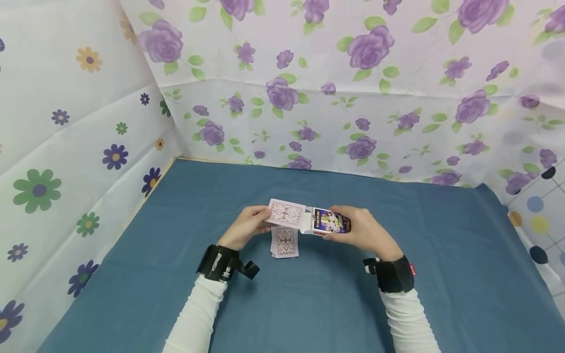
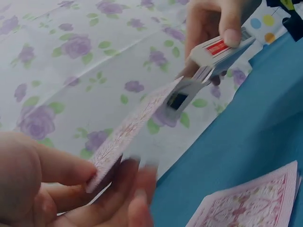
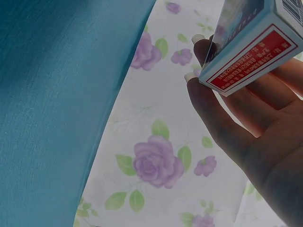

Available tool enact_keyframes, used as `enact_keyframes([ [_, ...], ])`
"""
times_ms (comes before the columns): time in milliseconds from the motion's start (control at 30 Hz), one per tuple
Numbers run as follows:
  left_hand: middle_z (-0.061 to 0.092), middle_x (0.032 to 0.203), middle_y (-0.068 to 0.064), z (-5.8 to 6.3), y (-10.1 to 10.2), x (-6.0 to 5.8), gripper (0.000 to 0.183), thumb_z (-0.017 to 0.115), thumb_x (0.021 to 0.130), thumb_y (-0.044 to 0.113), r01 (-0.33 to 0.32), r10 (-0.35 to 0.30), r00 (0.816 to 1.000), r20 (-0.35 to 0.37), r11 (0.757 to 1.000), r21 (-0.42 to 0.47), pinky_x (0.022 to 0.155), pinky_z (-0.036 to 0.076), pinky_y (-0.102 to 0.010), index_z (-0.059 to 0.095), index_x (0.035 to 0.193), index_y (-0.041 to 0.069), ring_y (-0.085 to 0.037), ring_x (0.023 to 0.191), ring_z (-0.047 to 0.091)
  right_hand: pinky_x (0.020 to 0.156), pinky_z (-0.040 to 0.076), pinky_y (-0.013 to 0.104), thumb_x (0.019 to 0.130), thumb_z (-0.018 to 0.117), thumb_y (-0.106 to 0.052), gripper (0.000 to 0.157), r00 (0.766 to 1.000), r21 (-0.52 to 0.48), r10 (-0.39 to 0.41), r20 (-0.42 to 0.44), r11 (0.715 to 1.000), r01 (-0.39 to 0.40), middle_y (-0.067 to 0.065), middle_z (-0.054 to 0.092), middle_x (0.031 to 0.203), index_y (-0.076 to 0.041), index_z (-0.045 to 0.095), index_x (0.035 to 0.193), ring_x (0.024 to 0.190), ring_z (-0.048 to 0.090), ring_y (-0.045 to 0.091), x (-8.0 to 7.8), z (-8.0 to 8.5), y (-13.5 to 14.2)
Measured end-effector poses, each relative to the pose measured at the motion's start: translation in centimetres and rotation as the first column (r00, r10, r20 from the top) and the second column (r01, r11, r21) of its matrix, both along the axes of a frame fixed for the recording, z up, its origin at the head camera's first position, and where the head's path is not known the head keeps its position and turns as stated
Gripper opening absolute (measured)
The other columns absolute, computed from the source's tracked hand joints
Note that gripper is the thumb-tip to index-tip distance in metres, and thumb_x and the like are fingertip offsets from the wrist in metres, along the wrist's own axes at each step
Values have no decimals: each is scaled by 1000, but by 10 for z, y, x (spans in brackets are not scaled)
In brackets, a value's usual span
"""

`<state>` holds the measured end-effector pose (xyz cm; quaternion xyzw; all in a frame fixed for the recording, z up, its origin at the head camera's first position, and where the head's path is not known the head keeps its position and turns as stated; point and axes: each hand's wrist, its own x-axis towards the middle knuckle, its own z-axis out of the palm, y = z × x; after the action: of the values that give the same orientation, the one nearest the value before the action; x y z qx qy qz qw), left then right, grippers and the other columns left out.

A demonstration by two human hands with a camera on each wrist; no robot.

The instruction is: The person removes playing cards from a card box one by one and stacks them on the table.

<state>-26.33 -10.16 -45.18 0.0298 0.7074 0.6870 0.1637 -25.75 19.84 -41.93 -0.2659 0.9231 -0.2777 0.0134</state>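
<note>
The card box is in the right hand, held up off the worktop. That hand's grip is closed round the box's right-hand end, thumb on one side and fingers on the other. The box lies on its side with its open end pointing at the left hand, and a white flap sticks out from that end. The face seen from the head is dark with a bright yellow design; the right wrist view shows a narrow side with a red printed panel and a barcode on the end. Thin pale edges show at the mouth in the left wrist view, but whether they are cards inside or parts of the box cannot be told.

The left hand's grip pinches some playing cards by their left end, pink patterned backs up; how many are together is unclear. Their other end is right by the flap, and contact with it cannot be made out. Below them, a small pile of cards rests on the worktop, backs up, its edges slightly uneven.
</note>
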Motion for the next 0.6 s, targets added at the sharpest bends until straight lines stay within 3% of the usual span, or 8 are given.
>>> enact_keyframes([
  [133,66,91,1,-1,-10,-1,39,41,105,14,46,-46,999,15,998,44,76,53,-23,47,136,-9,-11,86,67,66,47,25,78,80,-38,63,1000,2,4,-9,1000,-4,9,68,108,-8,60,129,78,57,11,-2,-1,0],
  [233,64,85,2,-2,-12,-1,39,43,104,14,38,-39,999,7,998,41,73,51,-21,48,135,-10,-8,80,64,66,47,25,78,81,-38,63,1000,1,1,-17,1000,-1,10,68,108,-7,60,129,78,57,11,-2,-1,0],
  [400,62,82,5,-11,-12,-5,38,54,100,18,-18,17,999,-29,999,-39,71,49,-23,58,129,-5,-7,73,57,66,47,25,78,81,-39,65,1000,-1,-2,-10,1000,2,11,68,110,-6,60,129,77,57,10,-3,-4,0],
  [600,65,79,4,-22,-9,-11,26,69,91,19,-92,80,994,-73,979,-181,66,46,-27,73,108,0,-10,65,53,66,46,24,78,80,-40,66,1000,-4,-12,10,1000,12,11,68,110,-6,59,131,77,57,11,-3,-5,1],
])
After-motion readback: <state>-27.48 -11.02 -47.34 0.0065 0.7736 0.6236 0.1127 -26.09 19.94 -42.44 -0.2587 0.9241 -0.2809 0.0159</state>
